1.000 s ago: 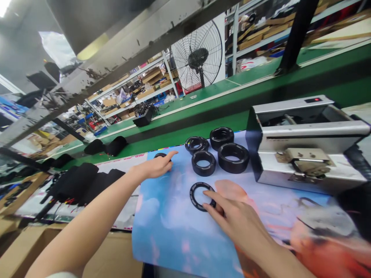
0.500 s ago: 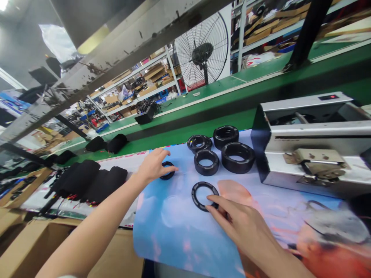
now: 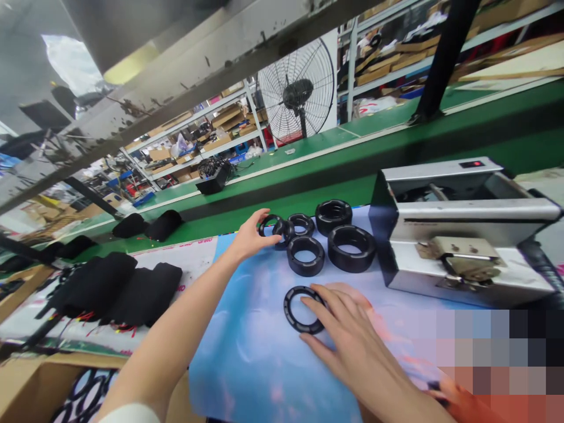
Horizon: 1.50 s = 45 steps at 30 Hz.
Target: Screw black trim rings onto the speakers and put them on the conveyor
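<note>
My left hand (image 3: 253, 236) grips a black ring (image 3: 263, 222) between thumb and fingers, just left of several stacks of such rings. Among these stacks are a near one (image 3: 305, 267) and a wider one (image 3: 351, 258). Closer to me, a single black ring (image 3: 291, 316) lies flat on the blue and pink printed mat (image 3: 247, 346). Over its right side is my right hand (image 3: 348, 335), thumb and fingers apart, the fingertips at the ring. Part of that ring is hidden under the fingers.
A metal machine (image 3: 458, 229) with a red display stands at the right. Black padded pieces (image 3: 118, 288) with coloured wires lie on the left. A cardboard box (image 3: 30, 388) at lower left contains several black rings. Behind, a fan (image 3: 296, 91) stands beyond the green bench (image 3: 247, 194).
My left hand has carried its black ring right and away from me, up to the stacks. My right hand's fingers have spread over the ring on the mat. The view has shifted slightly.
</note>
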### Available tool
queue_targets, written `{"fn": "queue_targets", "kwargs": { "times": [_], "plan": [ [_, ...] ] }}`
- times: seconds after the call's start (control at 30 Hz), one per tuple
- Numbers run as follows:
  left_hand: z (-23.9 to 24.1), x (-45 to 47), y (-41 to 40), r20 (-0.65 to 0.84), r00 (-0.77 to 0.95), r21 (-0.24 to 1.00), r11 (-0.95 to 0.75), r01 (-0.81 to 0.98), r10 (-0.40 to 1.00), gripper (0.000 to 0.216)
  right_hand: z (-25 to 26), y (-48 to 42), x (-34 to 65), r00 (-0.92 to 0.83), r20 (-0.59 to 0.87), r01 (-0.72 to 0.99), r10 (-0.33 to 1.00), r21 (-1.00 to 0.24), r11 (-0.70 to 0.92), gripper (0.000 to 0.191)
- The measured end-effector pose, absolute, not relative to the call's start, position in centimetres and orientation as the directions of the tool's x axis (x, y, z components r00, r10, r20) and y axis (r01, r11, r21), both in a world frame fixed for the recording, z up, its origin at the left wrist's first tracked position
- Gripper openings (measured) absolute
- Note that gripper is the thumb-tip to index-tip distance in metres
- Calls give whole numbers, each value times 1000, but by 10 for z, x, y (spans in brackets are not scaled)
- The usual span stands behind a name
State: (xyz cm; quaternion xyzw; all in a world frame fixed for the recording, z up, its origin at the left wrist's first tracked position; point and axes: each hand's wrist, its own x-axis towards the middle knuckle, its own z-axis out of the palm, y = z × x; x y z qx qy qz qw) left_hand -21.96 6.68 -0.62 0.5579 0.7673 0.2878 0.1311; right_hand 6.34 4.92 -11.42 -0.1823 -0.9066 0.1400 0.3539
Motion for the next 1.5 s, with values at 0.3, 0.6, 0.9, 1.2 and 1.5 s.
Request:
{"fn": "queue_targets", "kwargs": {
  "times": [0.3,0.6,0.9,1.2,1.5],
  "plan": [
    [-33,-215,75,84,-226,666,114,737,970,99,-107,47,62,-672,580,254,460,-402,879,68],
    [-7,-214,82,146,-278,584,144,799,949,90,-100,47,61,-674,577,249,461,-409,878,74],
    [38,-184,147,-117,-103,367,140,920,988,77,-101,47,63,-669,575,245,470,-427,870,72],
    [34,-173,162,-248,-77,255,141,957,966,59,-102,46,62,-655,562,249,504,-470,847,73],
    [42,-184,150,-305,-111,227,186,956,946,62,-100,46,63,-659,549,247,515,-489,837,70]
  ]
}}
